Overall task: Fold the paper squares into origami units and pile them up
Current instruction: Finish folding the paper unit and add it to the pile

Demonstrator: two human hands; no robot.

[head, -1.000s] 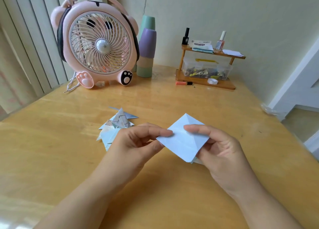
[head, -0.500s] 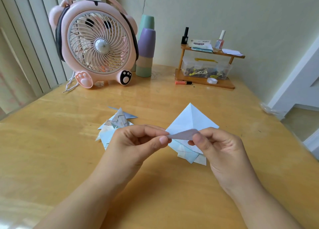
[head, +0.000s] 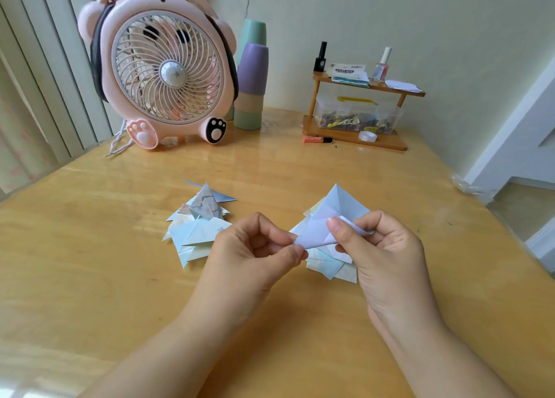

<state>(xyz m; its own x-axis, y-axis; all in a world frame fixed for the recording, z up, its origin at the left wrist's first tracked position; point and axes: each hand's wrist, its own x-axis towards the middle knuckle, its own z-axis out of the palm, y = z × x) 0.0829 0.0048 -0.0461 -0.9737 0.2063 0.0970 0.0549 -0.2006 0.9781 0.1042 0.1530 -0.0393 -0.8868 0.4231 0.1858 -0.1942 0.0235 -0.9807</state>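
A pale blue paper square is held just above the wooden table, its near half curled over toward me. My left hand pinches the paper's left corner between thumb and forefinger. My right hand pinches the folded-over flap with thumb and fingers. Under the held sheet lies a small stack of unfolded paper squares, partly hidden by my right hand. To the left sits a pile of folded origami units, light blue and patterned.
A pink bear-shaped fan stands at the back left. Beside it are stacked cups. A small wooden shelf with bottles, sticky notes and a clear box stands at the back right. An orange marker lies in front of the shelf.
The paper was held flat as a diamond. Its near corner has since been lifted and curled over, and both hands have shifted their pinch onto the fold.
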